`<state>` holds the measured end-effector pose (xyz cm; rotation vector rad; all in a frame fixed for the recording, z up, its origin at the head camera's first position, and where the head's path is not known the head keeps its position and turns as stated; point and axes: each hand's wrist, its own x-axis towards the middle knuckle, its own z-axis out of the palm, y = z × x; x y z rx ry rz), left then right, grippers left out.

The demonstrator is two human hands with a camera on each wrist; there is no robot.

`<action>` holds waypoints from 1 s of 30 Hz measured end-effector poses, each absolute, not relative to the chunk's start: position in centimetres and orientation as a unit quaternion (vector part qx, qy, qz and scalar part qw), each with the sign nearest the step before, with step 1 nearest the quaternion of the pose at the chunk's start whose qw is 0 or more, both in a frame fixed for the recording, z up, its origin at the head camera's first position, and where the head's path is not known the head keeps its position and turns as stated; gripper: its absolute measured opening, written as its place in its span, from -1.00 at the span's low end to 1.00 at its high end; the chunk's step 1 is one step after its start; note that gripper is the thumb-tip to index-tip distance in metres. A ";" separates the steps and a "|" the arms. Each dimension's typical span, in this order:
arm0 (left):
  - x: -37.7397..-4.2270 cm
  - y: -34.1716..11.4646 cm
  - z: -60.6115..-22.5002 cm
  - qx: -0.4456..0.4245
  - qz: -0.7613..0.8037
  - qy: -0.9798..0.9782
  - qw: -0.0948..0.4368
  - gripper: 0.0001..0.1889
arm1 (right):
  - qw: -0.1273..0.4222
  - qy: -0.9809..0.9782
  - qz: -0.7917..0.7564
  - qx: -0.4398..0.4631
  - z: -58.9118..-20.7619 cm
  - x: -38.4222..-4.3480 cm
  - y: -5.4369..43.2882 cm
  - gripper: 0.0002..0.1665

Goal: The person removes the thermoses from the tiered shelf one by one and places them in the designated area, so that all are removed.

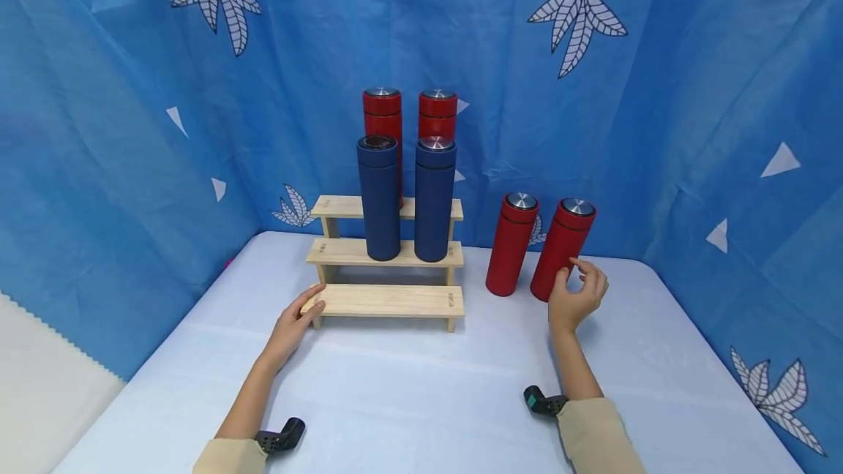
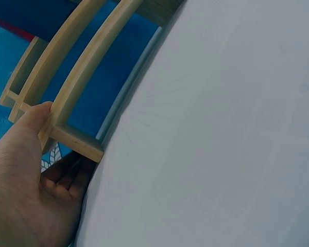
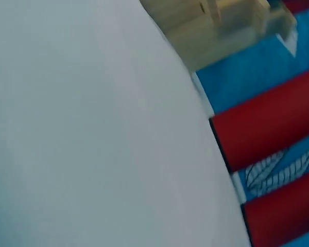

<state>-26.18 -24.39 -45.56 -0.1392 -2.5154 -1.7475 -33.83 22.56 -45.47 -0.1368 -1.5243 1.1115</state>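
A three-step wooden rack (image 1: 388,301) stands on the table, and my left hand (image 1: 296,322) grips the left end of its lowest step. In the left wrist view, the thumb of that hand (image 2: 33,170) lies against the step's end, with the other fingers down beside the leg. Two blue thermos bottles (image 1: 379,200) stand on the middle step, two red ones (image 1: 437,107) behind them on the top step. On the table to the right are two more red thermoses (image 1: 512,247). Just in front of the rightmost red thermos (image 1: 560,254) is my right hand (image 1: 576,300), fingers bent loosely, holding nothing.
A blue patterned curtain (image 1: 487,35) hangs behind and on both sides of the table. White cloth (image 1: 421,401) covers the tabletop. Each wrist wears a small black camera (image 1: 282,436).
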 end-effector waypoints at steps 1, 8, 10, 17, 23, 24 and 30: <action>-26.1 -24.4 -45.5 -0.044 -0.569 -0.821 0.037 -0.46 | 0.595 -0.646 0.477 -0.043 -45.0 -33.6 21.9 -0.81; -25.9 -24.3 -45.5 -0.037 -0.566 -0.823 0.030 -0.45 | 0.594 -0.627 0.483 0.142 -38.7 -31.6 14.8 -0.89; -26.0 -24.3 -45.5 -0.038 -0.566 -0.823 0.032 -0.45 | 0.567 -0.644 0.480 0.184 -37.0 -31.2 12.9 -0.85; -26.8 -24.7 -46.5 -0.037 -0.563 -0.825 0.040 -0.44 | 0.431 -0.691 0.517 0.263 -34.2 -32.6 8.4 -0.36; -26.2 -24.4 -45.6 -0.038 -0.563 -0.825 0.041 -0.45 | 0.322 -0.745 0.531 0.244 -35.7 -36.4 6.9 0.04; -26.2 -24.4 -45.6 -0.038 -0.563 -0.825 0.041 -0.45 | 0.308 -0.753 0.529 0.239 -35.8 -36.5 6.8 0.08; -26.2 -24.4 -45.7 -0.038 -0.563 -0.825 0.041 -0.46 | 0.282 -0.780 0.510 0.228 -36.5 -37.0 6.3 0.17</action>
